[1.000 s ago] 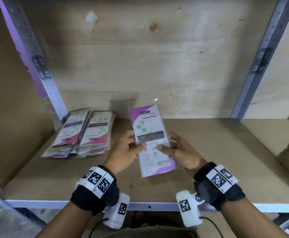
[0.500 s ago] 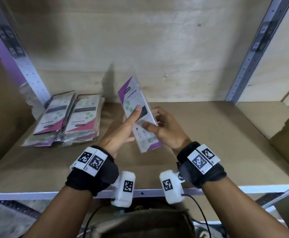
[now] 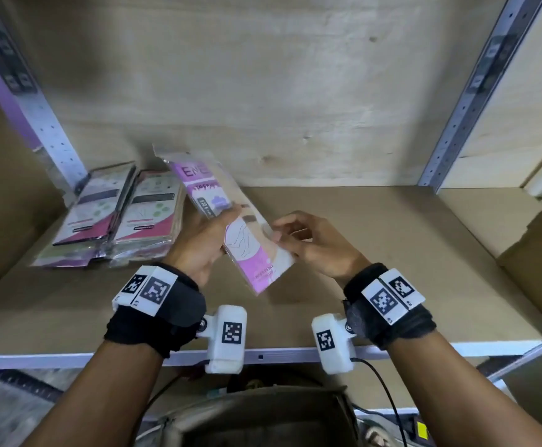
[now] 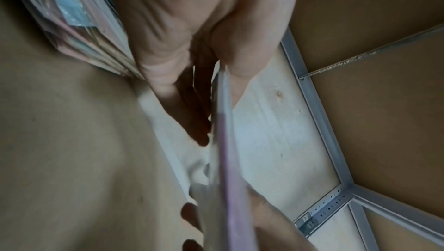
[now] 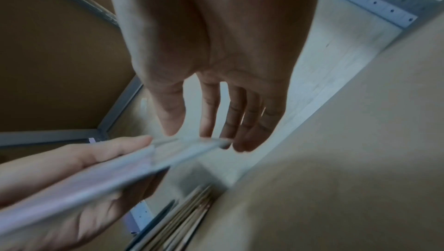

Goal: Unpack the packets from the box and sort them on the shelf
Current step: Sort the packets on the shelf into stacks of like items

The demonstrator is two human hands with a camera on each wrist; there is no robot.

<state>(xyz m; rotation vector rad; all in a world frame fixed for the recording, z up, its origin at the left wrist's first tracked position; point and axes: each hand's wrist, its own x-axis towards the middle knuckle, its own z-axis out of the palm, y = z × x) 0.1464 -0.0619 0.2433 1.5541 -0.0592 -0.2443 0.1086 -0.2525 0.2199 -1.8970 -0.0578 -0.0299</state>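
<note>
A purple-and-white packet [image 3: 256, 259] is held above the shelf board [image 3: 376, 259], tilted with its top end toward the back left. My left hand [image 3: 210, 240] grips its left edge, thumb on the upper face and fingers beneath. It appears edge-on as a packet [image 4: 225, 137] under that left hand [image 4: 180, 36]. My right hand [image 3: 298, 240] is beside its right edge. The right wrist view shows this right hand [image 5: 216, 118] relaxed, its fingertips [image 5: 238, 147] just touching the packet [image 5: 96, 179]. Two stacks of like packets [image 3: 95, 217] [image 3: 150, 217] lie at the shelf's back left.
Perforated metal uprights [image 3: 466, 101] [image 3: 47, 124] frame the bay, with a plywood back wall [image 3: 263, 91]. Brown cardboard [image 3: 540, 240] stands at the right end of the shelf. A dull brown bag-like thing [image 3: 256, 414] sits below the shelf's front rail [image 3: 279, 354].
The packet has been turned over and swung left toward the stacks, now showing its other face. My right hand has loosened from a grip to a light touch.
</note>
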